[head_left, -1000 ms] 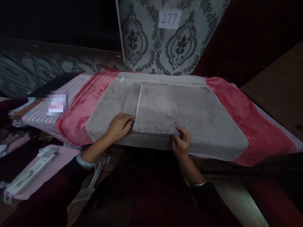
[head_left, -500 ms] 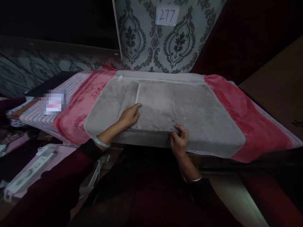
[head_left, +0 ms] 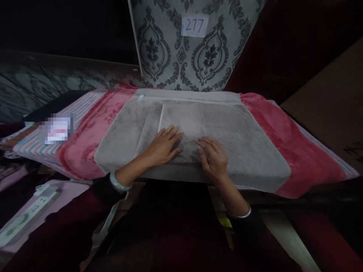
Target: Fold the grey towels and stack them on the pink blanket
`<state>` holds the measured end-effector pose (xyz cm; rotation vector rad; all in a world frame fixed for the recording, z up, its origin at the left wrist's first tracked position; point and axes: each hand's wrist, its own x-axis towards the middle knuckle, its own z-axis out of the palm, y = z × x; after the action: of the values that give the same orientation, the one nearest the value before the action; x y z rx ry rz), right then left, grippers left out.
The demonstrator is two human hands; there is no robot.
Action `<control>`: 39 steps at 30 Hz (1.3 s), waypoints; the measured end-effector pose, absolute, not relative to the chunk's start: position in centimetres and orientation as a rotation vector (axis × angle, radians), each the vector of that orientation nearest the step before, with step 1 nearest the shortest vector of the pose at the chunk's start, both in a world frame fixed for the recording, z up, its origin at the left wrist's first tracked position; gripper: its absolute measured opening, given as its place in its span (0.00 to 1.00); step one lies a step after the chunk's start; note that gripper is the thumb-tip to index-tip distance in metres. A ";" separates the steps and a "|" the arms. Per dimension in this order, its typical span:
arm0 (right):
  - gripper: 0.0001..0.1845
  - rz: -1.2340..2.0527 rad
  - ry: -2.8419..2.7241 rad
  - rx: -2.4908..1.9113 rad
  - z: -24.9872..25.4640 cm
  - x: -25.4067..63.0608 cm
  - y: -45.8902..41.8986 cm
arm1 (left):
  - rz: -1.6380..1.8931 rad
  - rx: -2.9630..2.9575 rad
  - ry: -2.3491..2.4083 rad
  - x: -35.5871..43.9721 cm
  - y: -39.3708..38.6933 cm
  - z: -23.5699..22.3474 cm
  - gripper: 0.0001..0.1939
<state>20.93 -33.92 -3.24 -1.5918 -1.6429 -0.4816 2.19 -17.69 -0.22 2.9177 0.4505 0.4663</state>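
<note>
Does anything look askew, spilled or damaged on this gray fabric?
I can make out no spill or tear. The gray plush fabric looks darker and ruffled between the left hand and right hand, unlike the paler area beyond them; that may be only brushed pile or shadow.

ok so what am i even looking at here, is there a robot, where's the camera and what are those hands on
There is no robot: these are a person's bare hands, seen by one camera worn on their head, looking forward and down. Every picture comes from that camera.

In front is a fuzzy gray cloth, lying over a red cloth, with a striped cloth showing at the ends. The left hand rests spread on the gray cloth's middle part; the right hand is beside it, fingers bent. Blur hides whether it pinches any fabric.

Beyond, a paper marked 277 is on the patterned wall.
</note>
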 end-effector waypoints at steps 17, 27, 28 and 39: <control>0.39 -0.256 -1.823 -1.877 -8.2 21.7 -36.1 | 0.420 2.976 0.562 -1.8 -16.7 -4.7 0.37; 0.38 -0.381 -1.884 -1.819 -7.5 21.1 -35.5 | 0.599 2.971 0.568 -3.6 -19.8 -3.9 0.29; 0.37 -0.398 -1.930 -1.802 -7.3 21.0 -35.4 | 0.654 2.930 0.577 -3.6 -20.8 -3.8 0.24; 0.20 -0.613 -2.054 -1.521 -3.2 21.0 -32.2 | 0.491 0.994 0.578 -1.0 -26.7 -5.0 0.29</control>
<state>21.01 -32.21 -3.18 -1.5214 -2.0542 -0.6133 -0.97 -26.71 -4.96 0.9943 0.5778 0.4909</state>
